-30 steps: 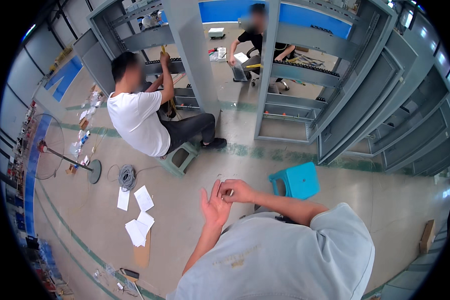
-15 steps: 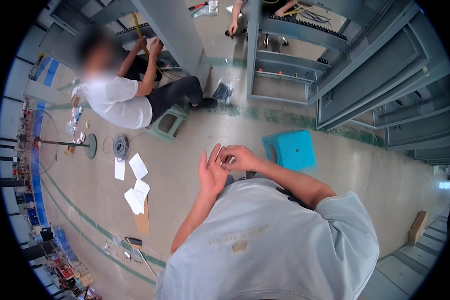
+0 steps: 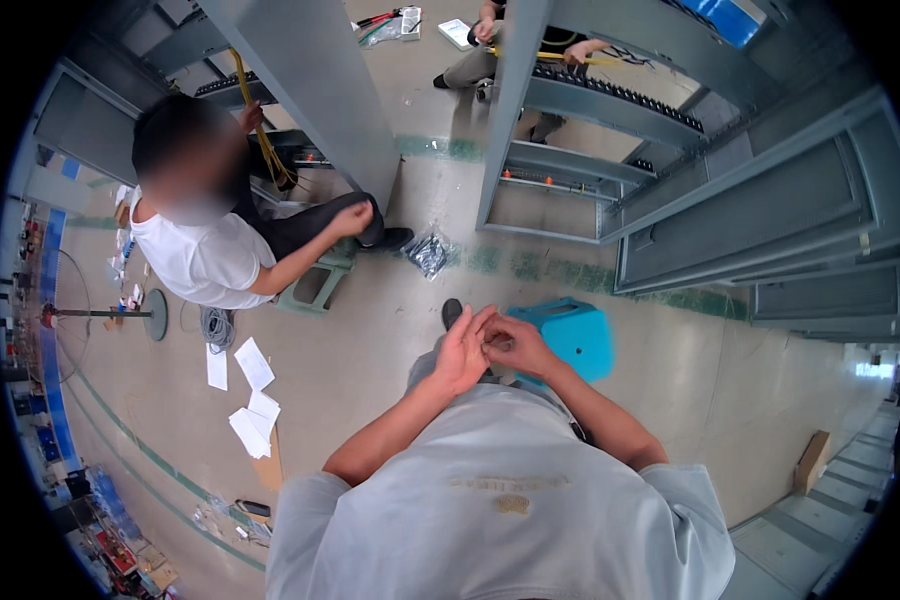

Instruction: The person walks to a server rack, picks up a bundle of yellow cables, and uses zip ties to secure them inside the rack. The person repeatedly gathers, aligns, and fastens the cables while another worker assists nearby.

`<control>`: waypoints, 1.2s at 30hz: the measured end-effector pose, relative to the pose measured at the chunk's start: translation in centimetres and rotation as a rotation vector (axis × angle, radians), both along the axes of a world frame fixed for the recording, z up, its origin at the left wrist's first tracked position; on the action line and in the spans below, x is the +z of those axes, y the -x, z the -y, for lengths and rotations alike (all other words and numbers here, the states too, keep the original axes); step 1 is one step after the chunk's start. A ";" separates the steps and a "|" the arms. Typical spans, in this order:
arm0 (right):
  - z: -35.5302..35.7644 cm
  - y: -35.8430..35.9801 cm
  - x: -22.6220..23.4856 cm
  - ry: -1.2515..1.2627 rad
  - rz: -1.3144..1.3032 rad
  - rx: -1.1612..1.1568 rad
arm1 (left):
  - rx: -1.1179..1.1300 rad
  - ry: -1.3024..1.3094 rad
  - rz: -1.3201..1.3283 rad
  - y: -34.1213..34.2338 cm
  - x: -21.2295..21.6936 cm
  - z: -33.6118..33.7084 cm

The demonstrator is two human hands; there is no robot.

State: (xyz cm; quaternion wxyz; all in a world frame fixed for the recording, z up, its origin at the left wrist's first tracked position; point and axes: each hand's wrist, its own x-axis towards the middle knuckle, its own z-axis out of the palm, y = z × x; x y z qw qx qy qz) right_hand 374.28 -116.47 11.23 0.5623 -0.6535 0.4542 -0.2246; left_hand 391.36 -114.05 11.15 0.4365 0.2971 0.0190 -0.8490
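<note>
Just beside a blue plastic stool (image 3: 570,335), the left hand (image 3: 462,352) and right hand (image 3: 515,346) pinch together around something too small to identify, apparently mid-work.

Person is wearing a light grey short-sleeved t-shirt (image 3: 500,510) with a small faded chest print; forearms bare, dark shoe (image 3: 452,311) showing.

Both forearms are brought in from the near edge and bent at the elbows so that they meet ahead of the chest. The left hand (image 3: 463,350) is held upright, palm turned right, fingers extended. The right hand (image 3: 517,346) is curled, fingertips pressed against the left palm. The hands are seen touching.
</note>
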 end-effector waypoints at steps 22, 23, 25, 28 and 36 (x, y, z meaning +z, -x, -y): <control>29.7 1.4 -3.6 0.073 -0.429 -0.317 | -0.297 0.089 0.924 -15.6 -7.1 11.9; 31.6 1.3 -2.5 0.073 -0.437 -0.330 | -0.289 0.076 0.975 -15.7 -8.4 11.2; 34.8 1.1 -2.1 0.054 -0.461 -0.308 | -0.283 0.033 1.065 -16.2 -10.0 10.2; 37.4 0.5 -4.6 -0.003 -0.495 -0.161 | -0.162 -0.080 1.111 -17.0 -11.3 7.9; 40.5 -2.8 -9.0 0.002 -0.609 0.021 | -0.034 -0.508 1.107 -16.9 -14.9 -4.9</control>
